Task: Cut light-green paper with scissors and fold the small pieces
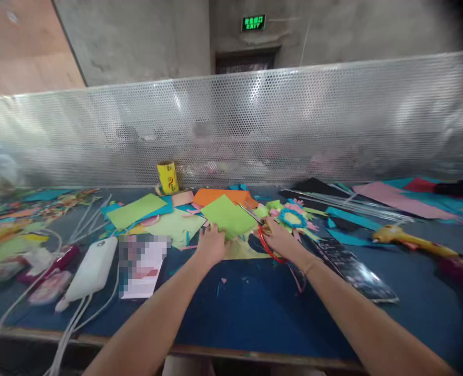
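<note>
My left hand (212, 244) grips the lower left edge of a lime-green paper sheet (229, 213), its fingertips partly hidden at the paper. In my right hand (279, 237) is a pair of scissors (264, 241) with red handles, the metal blades pointing up and left at the sheet's right corner. The blade tips lie close to the sheet; whether they cut into it I cannot tell. Just beyond my right hand lies a paper flower (293, 215) with a blue ring and pink petals. Orange paper (211, 196) and pale green paper (176, 225) lie around the sheet.
A yellow roll (167, 177) stands by the perforated metal screen (231, 125) at the back. Left are a white power bank (92, 269) with cables and a booklet (145, 274). Right are a dark phone-like slab (354, 269), a yellow tool (407, 237) and clear sticks (356, 203).
</note>
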Demonstrator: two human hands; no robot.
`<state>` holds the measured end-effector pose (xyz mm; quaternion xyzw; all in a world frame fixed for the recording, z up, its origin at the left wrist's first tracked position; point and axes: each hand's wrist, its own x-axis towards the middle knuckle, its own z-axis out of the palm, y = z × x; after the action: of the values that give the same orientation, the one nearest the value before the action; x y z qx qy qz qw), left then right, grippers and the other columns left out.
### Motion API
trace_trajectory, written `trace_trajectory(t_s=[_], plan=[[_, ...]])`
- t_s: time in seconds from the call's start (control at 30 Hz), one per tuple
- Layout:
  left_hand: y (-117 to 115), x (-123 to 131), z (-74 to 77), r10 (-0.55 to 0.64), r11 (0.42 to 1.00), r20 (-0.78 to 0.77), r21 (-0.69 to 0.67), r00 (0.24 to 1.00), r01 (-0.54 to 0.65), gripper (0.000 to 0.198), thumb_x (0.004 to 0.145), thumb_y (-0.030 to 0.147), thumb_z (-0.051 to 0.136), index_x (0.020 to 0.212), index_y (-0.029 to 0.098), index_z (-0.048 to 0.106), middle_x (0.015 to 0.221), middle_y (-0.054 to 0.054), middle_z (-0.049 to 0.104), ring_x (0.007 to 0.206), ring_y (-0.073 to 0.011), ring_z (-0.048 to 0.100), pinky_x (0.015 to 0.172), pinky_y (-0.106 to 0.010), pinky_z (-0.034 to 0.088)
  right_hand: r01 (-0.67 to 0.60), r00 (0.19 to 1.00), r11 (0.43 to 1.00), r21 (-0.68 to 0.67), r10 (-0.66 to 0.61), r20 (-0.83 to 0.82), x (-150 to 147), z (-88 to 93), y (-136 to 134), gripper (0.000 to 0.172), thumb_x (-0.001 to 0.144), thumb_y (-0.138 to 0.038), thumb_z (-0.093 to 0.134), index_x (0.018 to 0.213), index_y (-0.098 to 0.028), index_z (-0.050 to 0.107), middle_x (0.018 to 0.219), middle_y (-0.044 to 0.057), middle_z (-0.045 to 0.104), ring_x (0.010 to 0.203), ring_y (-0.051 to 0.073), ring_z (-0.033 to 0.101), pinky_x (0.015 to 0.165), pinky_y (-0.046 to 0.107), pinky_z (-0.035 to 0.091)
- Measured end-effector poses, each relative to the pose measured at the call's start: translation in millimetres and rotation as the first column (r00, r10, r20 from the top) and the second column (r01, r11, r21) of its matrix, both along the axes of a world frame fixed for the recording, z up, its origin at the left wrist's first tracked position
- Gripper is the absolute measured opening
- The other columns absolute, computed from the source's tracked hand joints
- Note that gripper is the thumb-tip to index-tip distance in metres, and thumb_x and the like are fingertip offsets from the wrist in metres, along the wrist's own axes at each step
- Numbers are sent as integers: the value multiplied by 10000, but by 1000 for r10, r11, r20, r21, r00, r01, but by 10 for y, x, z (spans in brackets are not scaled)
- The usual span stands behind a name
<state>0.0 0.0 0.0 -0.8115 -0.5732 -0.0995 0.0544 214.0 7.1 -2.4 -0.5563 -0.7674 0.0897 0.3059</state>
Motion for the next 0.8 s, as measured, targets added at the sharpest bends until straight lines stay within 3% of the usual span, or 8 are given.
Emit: trace_trajectory(t_s=[0.13, 0.27, 0.43, 0.57, 0.67, 0.8], plan=[[4, -44, 54, -74, 997, -14, 36, 997, 74, 314, 779, 394, 454, 909, 151, 604, 1098, -146, 515, 1073, -298, 455, 895, -436, 343, 70, 997, 997, -37, -69, 15, -23, 58, -18, 292, 798, -405, 452, 980, -177, 454, 863, 88, 644, 852, 226, 599, 733, 316, 424], [-12, -55, 115, -234, 972, -85, -20, 968, 233, 247, 817, 230, 372, 935, 120, 559, 882, -129, 622, 916, -246, 557, 876, -397, 353, 136, 990, 987, -86, -137, -10, -35, 139, -50, 289, 798, -418, 452, 978, -192, 451, 903, 100, 651, 872, 235, 606, 735, 313, 428], [-43, -45, 164, -269, 963, -146, -23, 952, 269, 267, 758, 113, 376, 970, 107, 538, 803, -132, 635, 802, -250, 591, 776, -377, 390, 142, 990, 983, -119, -144, -4, -51, 174, -61, 318, 789, -412, 463, 1000, -176, 446, 923, 108, 644, 898, 224, 604, 754, 306, 435], [-65, -37, 161, -267, 964, -97, -7, 959, 267, 287, 716, 87, 422, 962, 123, 566, 830, -119, 629, 810, -248, 586, 782, -391, 384, 143, 989, 982, -124, -147, -21, -60, 152, -56, 320, 769, -414, 487, 991, -185, 467, 904, 94, 647, 876, 228, 612, 747, 319, 448], [-68, -34, 142, -242, 969, -52, 31, 969, 244, 226, 754, 115, 413, 810, 143, 630, 778, -103, 611, 823, -240, 567, 802, -395, 375, 131, 981, 980, -150, -150, -123, -53, 119, -29, 370, 723, -424, 543, 999, -188, 472, 902, 101, 647, 872, 248, 615, 749, 342, 463], [-44, -46, 118, -205, 970, 142, 166, 968, 181, 267, 776, 160, 433, 899, 224, 661, 968, -79, 571, 924, -234, 522, 819, -395, 386, 76, 884, 967, -242, -177, -433, -66, 116, -12, 459, 642, -453, 606, 1009, -219, 462, 911, 77, 638, 764, 246, 639, 645, 348, 504]])
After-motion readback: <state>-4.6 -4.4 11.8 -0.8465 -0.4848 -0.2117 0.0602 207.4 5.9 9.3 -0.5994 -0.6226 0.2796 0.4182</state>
